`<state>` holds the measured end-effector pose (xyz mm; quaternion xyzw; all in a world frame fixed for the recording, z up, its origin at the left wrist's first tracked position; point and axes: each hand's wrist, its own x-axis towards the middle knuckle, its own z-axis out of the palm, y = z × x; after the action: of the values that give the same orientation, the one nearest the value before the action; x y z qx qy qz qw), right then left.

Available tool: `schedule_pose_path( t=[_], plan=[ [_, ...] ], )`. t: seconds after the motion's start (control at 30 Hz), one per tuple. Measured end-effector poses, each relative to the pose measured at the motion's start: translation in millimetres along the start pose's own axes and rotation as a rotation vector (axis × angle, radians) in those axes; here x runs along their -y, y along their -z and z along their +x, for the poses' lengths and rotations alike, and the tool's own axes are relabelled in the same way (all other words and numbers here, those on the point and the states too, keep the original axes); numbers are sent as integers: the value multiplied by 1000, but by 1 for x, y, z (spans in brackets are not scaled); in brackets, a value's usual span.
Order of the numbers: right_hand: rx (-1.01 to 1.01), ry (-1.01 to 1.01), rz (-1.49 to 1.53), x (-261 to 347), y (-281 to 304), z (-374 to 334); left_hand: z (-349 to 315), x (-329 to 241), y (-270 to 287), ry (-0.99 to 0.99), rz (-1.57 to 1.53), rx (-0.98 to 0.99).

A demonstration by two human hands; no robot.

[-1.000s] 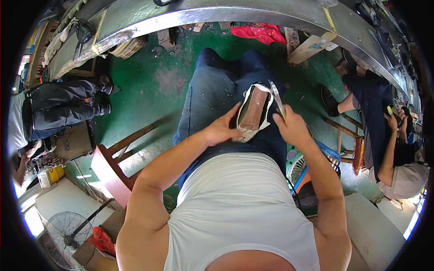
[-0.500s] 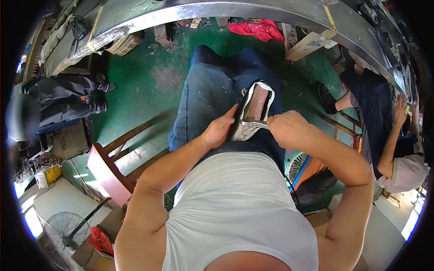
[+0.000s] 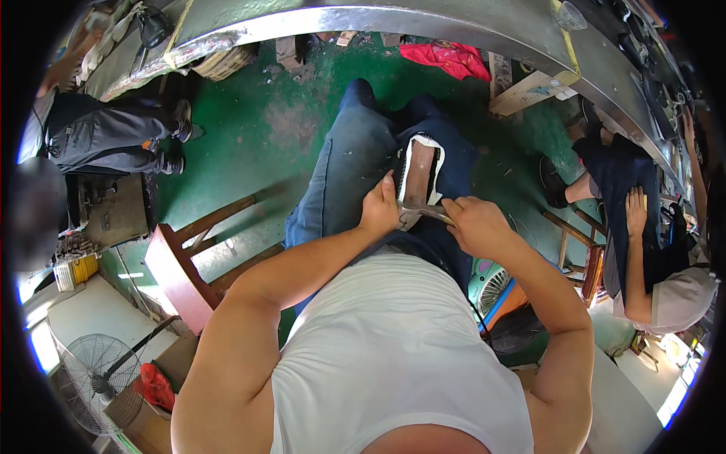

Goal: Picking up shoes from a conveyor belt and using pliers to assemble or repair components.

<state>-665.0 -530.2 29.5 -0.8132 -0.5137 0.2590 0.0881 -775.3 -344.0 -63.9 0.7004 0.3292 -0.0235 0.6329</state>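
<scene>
A shoe (image 3: pixel 420 174) lies bottom up on my lap, with its brown insole facing me. The white lining and the dark upper's edge stand up around that insole. My left hand (image 3: pixel 380 206) is closed on the shoe's left side near its lower end, the thumb pointing up along it. In my right hand (image 3: pixel 478 225) are metal pincers (image 3: pixel 425 209), gripped by the handles. Their head reaches left across the near end of the shoe, close to my left fingers. What the jaws bite on is too small to make out.
A metal-edged workbench (image 3: pixel 318 17) curves across the far side. To my left stand a wooden stool (image 3: pixel 181 276) and a wire fan (image 3: pixel 98 371); a teal fan (image 3: pixel 491 284) is by my right hip. Red cloth (image 3: pixel 446 59) lies under the bench. People sit on both sides.
The shoe has turned more upright in view. My right hand and the pincers have tilted, handles now lower to the right, and my right elbow has come inward. The right-hand person's hand moved onto their lap.
</scene>
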Motion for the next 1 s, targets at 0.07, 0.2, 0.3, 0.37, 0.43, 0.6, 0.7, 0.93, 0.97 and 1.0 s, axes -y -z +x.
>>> schedule_pose_path(
  t=[0.07,0.2,0.3,0.37,0.43,0.6,0.7,0.93,0.97,1.0],
  plan=[
    [64,-8,10,-6,4,-4,4,17,-2,-109,87,-47],
    [-249,16,-9,-22,-15,-1,7,28,-4,-357,149,-41],
    [-183,-86,-19,-28,-8,10,9,30,-1,-499,272,-13],
    [-43,-187,4,-34,-16,9,8,25,1,-540,306,36],
    [-266,-159,172,-45,-37,2,6,20,4,-574,339,83],
    [-76,-265,235,-58,-37,-21,7,3,16,-708,667,385],
    [206,-352,478,-67,1,-17,10,-17,17,-478,732,497],
    [-224,-348,361,-30,-5,10,16,-36,17,-482,756,539],
    [-127,-292,267,-33,-19,15,13,-47,18,-436,865,578],
    [-133,-298,267,-40,-27,10,11,-56,18,-389,974,617]
  ],
)
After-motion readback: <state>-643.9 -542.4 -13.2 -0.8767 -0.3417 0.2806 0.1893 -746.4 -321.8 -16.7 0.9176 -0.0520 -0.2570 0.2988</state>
